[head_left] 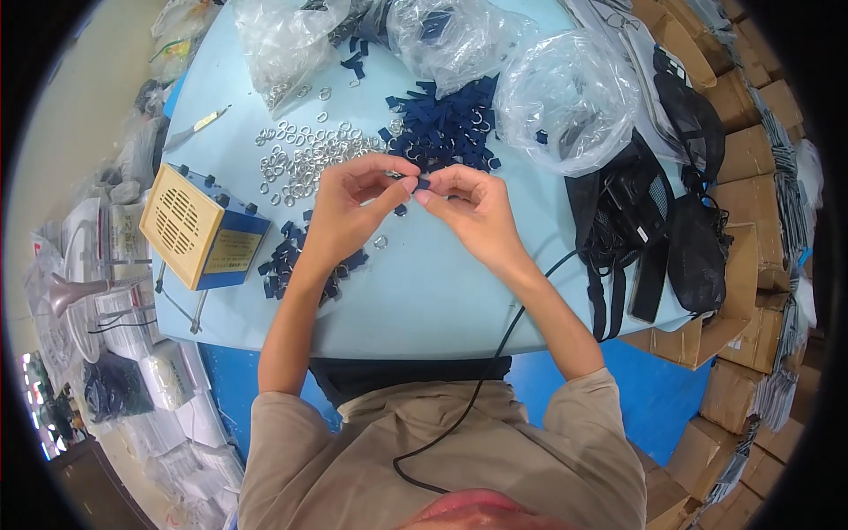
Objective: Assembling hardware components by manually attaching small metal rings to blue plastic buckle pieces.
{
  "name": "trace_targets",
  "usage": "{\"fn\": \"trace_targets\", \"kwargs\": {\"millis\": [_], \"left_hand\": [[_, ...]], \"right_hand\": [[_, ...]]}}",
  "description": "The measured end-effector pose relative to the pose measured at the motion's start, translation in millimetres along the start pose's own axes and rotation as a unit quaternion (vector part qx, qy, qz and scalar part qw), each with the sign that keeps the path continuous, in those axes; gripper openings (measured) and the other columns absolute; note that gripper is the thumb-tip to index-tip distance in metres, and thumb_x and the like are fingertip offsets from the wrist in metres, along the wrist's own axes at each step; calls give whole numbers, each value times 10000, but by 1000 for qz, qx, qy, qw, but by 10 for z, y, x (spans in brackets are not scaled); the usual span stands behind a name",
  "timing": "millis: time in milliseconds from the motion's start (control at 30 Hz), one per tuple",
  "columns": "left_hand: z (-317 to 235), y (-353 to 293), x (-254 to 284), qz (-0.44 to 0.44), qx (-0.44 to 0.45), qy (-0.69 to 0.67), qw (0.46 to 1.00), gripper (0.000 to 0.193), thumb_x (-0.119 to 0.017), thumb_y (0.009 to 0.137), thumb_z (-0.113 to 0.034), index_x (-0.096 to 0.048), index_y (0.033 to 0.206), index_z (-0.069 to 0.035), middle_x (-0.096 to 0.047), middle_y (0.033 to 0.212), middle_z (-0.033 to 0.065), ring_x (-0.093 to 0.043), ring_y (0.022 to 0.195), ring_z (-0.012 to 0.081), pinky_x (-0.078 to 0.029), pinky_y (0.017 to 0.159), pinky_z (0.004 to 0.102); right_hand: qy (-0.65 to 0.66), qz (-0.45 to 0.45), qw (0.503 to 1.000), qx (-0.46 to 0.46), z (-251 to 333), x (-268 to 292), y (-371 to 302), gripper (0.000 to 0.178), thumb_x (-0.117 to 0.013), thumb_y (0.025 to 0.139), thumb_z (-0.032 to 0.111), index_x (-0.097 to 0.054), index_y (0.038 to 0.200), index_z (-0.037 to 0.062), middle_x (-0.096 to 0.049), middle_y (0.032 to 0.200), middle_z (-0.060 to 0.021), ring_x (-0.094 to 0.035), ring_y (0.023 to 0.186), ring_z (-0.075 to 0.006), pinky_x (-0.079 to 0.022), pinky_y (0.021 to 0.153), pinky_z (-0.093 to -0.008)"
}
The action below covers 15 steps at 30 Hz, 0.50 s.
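Note:
Above the middle of the light blue table, my left hand and my right hand meet at the fingertips. Both pinch a small navy fabric strip; the fingers partly cover it, and whether a ring is on it I cannot tell. Just beyond lies a heap of navy strips. Silver metal rings are spread beyond and left of my left hand. Beside my left forearm is a pile of short navy pieces. One loose ring rests between my forearms.
A tan and blue box with a slotted face stands at the left, near a knife-like tool. Clear plastic bags line the far side. At right lie a black mesh bag and a black cable. Cardboard boxes stack beyond.

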<state>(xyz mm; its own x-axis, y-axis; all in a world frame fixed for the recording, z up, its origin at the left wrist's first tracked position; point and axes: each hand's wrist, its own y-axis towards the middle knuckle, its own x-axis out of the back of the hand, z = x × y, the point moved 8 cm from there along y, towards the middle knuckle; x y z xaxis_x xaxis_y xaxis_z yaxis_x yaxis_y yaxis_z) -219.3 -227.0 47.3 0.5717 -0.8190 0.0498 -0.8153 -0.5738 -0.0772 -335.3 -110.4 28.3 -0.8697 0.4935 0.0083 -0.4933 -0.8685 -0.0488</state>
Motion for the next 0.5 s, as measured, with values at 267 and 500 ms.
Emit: {"fn": "trace_targets", "kwargs": {"millis": [267, 500], "left_hand": [[-175, -35, -101, 23, -124, 31, 992, 256, -722, 899, 33, -740, 1153, 18, -702, 1153, 92, -701, 904, 140, -566, 772, 268], [-242, 28, -47, 14, -145, 73, 987, 270, -719, 890, 44, -757, 1151, -14, -721, 1105, 94, -697, 918, 153, -562, 757, 271]], "right_hand": [[201, 35, 973, -107, -81, -17, 13, 185, -702, 984, 210, -733, 1027, 33, -770, 951, -71, -713, 901, -132, -544, 830, -309], [157, 70, 982, -78, 8, -48, 70, 238, -630, 1018, 237, -719, 1072, 23, -761, 1005, -93, -707, 940, -152, -534, 847, -333]]}}
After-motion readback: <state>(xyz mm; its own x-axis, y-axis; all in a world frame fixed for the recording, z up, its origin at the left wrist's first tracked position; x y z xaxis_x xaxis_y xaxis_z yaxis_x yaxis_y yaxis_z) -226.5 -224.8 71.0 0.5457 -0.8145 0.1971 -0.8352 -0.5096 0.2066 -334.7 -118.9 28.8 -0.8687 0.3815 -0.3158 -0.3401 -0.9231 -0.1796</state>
